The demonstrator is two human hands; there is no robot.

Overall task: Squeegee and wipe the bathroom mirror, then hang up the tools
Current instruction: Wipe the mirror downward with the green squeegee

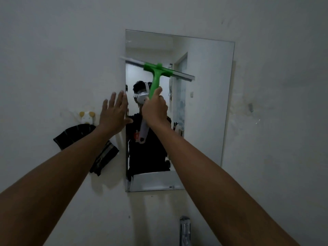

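A green-handled squeegee is clamped in the right hand, fist wrapped around the lower part of the handle, thumb side up. The blade bar is held tilted, left end higher, right end lower, across the upper-middle part of the mirror. The left tip of the bar overhangs the mirror's left edge; whether the blade is touching the glass cannot be told, and the left tip is blurred.

The left hand is held flat with fingers spread apart, nothing gripped, placed at the mirror's left edge, palm toward the wall. Contact with the wall or glass cannot be confirmed. Both forearms are raised from the bottom corners of the frame.

The mirror is a frameless rectangle mounted on the white wall. Streaks and smudges are seen on the glass along the lower left and near the middle right. A person in a dark top with a head-mounted device is reflected in it.

A dark striped cloth is hung on the wall left of the mirror, below a small white-and-yellow hook, partly hidden by the left forearm. A small metal fitting is seen on the wall right of the mirror. A metallic object is seen at the bottom edge below the mirror, too unclear to identify.
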